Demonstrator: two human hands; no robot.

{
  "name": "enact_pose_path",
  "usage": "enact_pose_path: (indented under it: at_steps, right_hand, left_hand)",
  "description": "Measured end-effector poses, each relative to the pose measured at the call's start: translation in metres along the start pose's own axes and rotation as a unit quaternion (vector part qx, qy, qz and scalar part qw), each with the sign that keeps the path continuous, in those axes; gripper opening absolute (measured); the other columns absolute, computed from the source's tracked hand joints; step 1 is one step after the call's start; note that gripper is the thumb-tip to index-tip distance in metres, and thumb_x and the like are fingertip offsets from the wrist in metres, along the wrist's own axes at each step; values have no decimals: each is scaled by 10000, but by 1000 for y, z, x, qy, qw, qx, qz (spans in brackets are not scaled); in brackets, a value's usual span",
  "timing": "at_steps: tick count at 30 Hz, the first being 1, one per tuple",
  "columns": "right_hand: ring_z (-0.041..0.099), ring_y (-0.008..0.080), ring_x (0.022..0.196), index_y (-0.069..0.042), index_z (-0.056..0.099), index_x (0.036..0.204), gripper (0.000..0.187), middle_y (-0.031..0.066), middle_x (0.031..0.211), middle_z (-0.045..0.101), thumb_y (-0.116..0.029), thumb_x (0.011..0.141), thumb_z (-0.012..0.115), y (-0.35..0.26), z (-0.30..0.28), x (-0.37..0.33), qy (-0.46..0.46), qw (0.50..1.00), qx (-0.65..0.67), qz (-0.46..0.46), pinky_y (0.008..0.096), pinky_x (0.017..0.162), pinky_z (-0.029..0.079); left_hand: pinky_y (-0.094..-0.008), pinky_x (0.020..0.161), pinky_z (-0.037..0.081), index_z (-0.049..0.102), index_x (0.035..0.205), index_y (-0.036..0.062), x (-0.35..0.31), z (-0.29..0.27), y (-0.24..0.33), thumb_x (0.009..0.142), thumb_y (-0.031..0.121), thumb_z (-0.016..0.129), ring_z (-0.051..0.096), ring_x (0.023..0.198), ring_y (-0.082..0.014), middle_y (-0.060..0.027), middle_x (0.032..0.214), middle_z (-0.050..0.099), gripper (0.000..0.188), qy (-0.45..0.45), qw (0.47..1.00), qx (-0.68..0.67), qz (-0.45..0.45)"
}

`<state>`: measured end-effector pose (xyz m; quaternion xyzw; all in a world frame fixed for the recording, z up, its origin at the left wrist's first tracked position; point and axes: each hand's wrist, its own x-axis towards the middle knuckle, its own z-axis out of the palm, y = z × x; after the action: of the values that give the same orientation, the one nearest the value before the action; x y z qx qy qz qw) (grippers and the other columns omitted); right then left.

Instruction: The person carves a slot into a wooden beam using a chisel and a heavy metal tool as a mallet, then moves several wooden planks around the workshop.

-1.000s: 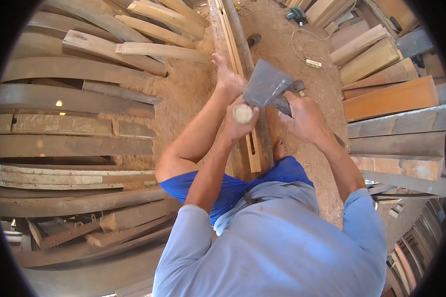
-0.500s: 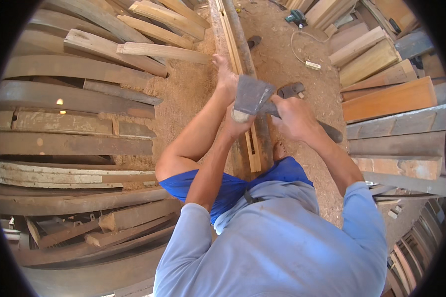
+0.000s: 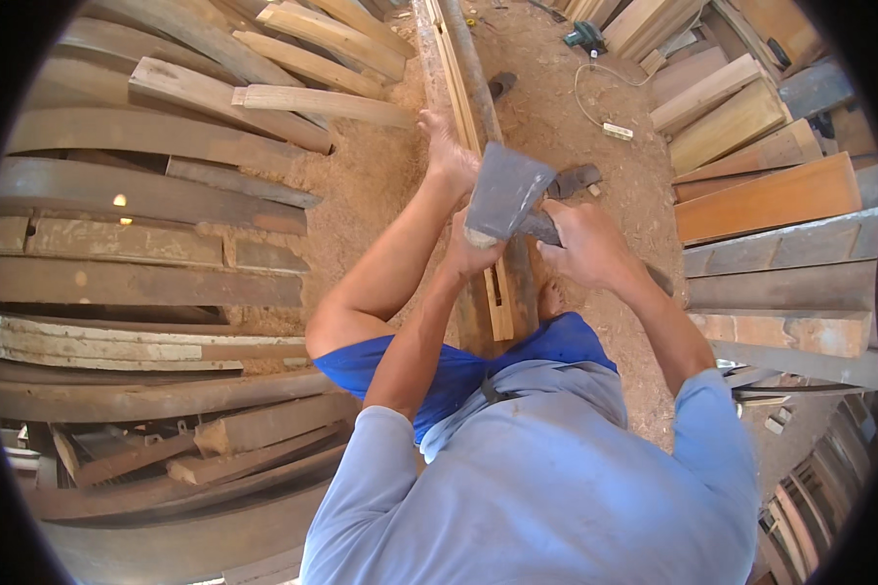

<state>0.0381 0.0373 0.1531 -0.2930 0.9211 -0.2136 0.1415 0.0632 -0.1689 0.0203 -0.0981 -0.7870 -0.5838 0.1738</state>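
Note:
My right hand (image 3: 590, 244) is closed round the dark handle (image 3: 541, 230) of an axe. The broad grey axe head (image 3: 510, 187) is over my left hand (image 3: 470, 252), hiding part of its fingers. Closed fingers of that left hand grip a handle whose pale rounded end (image 3: 478, 238) shows just under the axe head; the rest of this tool is hidden. Beneath my hands lies a long pale timber (image 3: 500, 317) with a narrow slot (image 3: 498, 285) cut in it. It rests on a wider beam (image 3: 476, 317) that runs away between my legs.
My bare left foot (image 3: 449, 156) is against the beam. Stacked curved planks (image 3: 156, 195) fill the left side, and boards (image 3: 766, 200) are piled at right. A green power tool (image 3: 583, 37), its cord, a white power strip (image 3: 617, 131) and a dark sandal (image 3: 574, 179) lie on the sawdust-covered floor.
The axe head has shifted slightly to the right and tilted. My right hand has moved a little right and nearer to me. My left hand and the timber stay almost in place.

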Motion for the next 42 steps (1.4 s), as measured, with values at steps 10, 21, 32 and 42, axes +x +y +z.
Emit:
enact_pose_path:
  at_steps: [10,21,32,42]
  right_hand:
    - [641,189,763,36,647,1113,332,104,858,694,-145,846,722,-33,-29,-41,169,913,369,-33,341,736,518]
    - [568,68,665,-40,649,950,176,-14,787,633,-107,861,786,-21,-80,-67,389,833,392,23,244,605,469]
    - [670,349,711,3,648,1077,289,220,851,703,-213,897,714,4,-20,-27,173,983,53,20,419,691,540]
    - [657,330,774,-12,659,1044,232,183,868,706,-195,906,694,-3,-12,-4,240,964,75,-90,411,733,523]
  left_hand:
    - [-303,685,502,584,891,50,43,-5,-52,837,61,729,588,737,-135,-36,797,620,155,22,997,-32,-60]
    - [-302,654,505,565,891,55,53,9,30,815,67,730,603,717,-124,-41,774,625,182,-18,995,32,-89]
    - [-293,688,498,547,844,36,11,25,27,787,63,727,583,751,-97,-77,780,631,191,-31,999,35,-14]
    - [-298,631,460,543,818,51,15,9,25,820,80,734,522,687,-113,-40,713,550,193,-22,999,-10,-33]
